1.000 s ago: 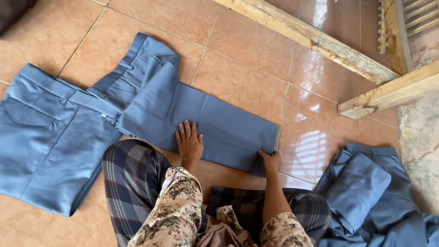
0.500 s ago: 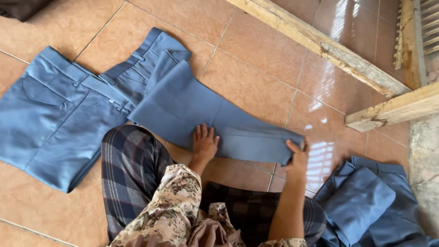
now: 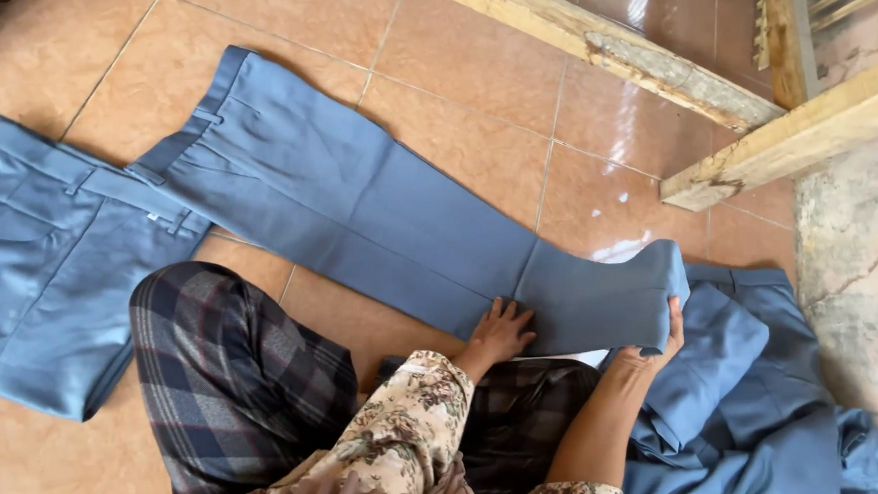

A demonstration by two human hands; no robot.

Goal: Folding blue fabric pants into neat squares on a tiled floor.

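Now left hand (image 3: 501,330) flat on blue trousers (image 3: 358,221); right hand (image 3: 664,337) grips hem.

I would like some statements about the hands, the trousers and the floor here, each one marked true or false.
1. The left hand lies flat on the blue trouser leg. True.
2. The right hand holds the end of that leg lifted. True.
3. The floor is grey carpet. False: it is orange-brown tile.
4. Both hands are empty and apart from the cloth. False: both touch it.
5. A heap of blue cloth lies beside the right hand. True.
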